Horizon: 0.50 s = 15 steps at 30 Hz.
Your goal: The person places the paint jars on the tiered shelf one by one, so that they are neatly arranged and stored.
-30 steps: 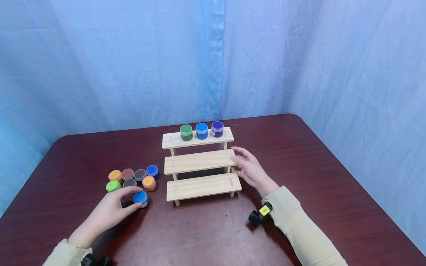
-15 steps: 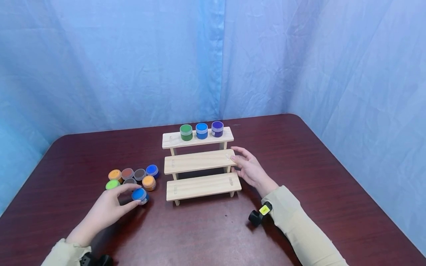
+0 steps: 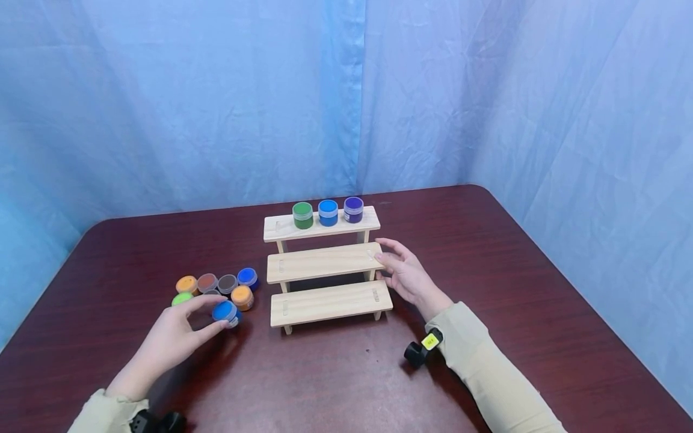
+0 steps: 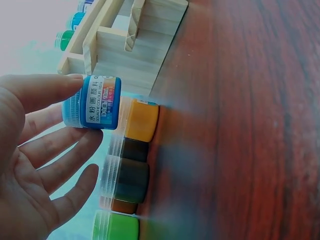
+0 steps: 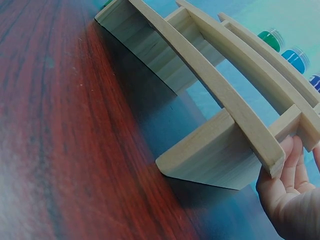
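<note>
My left hand (image 3: 170,340) pinches a blue gouache paint jar (image 4: 102,102) between thumb and fingers. In the left wrist view the jar is held clear of the table, its printed label showing. Just beyond it stands a cluster of jars, including an orange jar (image 3: 242,297), a blue jar (image 3: 248,277) and a light green jar (image 4: 117,227). My right hand (image 3: 410,278) grips the right end of the middle shelf of a three-step wooden rack (image 3: 325,263), thumb on the board. On the top step are a green jar (image 3: 303,215), a blue jar (image 3: 328,213) and a purple jar (image 3: 354,210).
The rack stands mid-table on the dark red wooden table (image 3: 346,385). Behind the left fingers sit a brown jar (image 3: 207,283), a dark jar (image 3: 228,284) and another orange jar (image 3: 187,285). Light blue curtains (image 3: 243,108) hang behind and beside the table.
My left hand has raised the blue paint jar slightly, shifting it a little away from me and left. The right hand and the rack have stayed put.
</note>
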Motion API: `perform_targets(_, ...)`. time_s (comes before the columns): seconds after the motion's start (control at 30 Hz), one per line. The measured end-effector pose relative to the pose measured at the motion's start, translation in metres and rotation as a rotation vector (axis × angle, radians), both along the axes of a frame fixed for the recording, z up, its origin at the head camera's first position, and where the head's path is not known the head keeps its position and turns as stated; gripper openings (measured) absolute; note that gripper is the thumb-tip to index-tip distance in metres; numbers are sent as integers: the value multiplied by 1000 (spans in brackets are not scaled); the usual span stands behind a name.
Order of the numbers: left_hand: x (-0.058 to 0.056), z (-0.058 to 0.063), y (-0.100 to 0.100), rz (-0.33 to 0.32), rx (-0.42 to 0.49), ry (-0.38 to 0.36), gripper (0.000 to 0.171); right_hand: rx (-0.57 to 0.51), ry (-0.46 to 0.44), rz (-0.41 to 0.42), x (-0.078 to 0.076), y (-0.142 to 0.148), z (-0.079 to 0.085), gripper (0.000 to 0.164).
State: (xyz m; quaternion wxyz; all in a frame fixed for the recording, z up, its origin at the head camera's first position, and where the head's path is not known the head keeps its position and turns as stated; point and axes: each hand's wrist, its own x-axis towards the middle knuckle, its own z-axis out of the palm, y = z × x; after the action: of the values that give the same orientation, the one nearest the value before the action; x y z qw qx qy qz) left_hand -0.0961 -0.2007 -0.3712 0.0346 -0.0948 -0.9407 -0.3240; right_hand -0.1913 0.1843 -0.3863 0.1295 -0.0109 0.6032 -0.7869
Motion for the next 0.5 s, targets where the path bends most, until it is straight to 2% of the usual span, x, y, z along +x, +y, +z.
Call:
perform_targets(0.17,-1,3,-1,2,28,25,43,-1,2,-2,0,0,-1,47)
perform_targets(0.5,-4,17,-1,29,48,105,42,-11,0,-9,0,0,-1,45)
